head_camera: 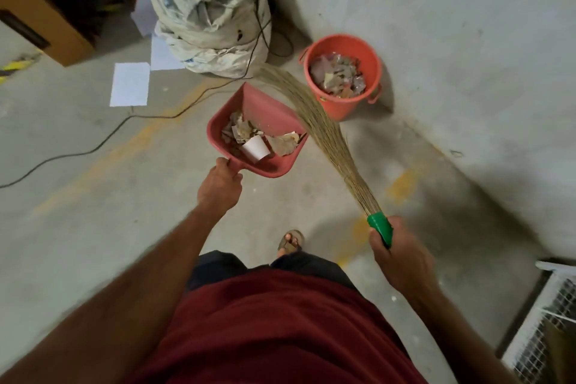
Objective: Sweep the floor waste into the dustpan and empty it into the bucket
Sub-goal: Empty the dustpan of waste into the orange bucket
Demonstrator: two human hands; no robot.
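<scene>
My left hand (220, 184) grips the handle of a pink dustpan (265, 106), held above the floor. The pan holds waste (249, 137): a white paper cup, dry leaves and paper scraps. My right hand (396, 246) holds a stick broom (314, 125) by its green handle. The bristles curve up and left, over the pan's right edge. An orange bucket (371, 65) stands by the wall, just right of and beyond the pan, partly filled with scraps.
A big stuffed white sack (212, 9) stands beyond the pan. Black cables (103, 140) run over the concrete floor. White paper sheets (130, 84) lie at left, near a cardboard box (43, 15). A wire mesh rack (548, 321) is at lower right. My sandalled foot (291, 241) is below the pan.
</scene>
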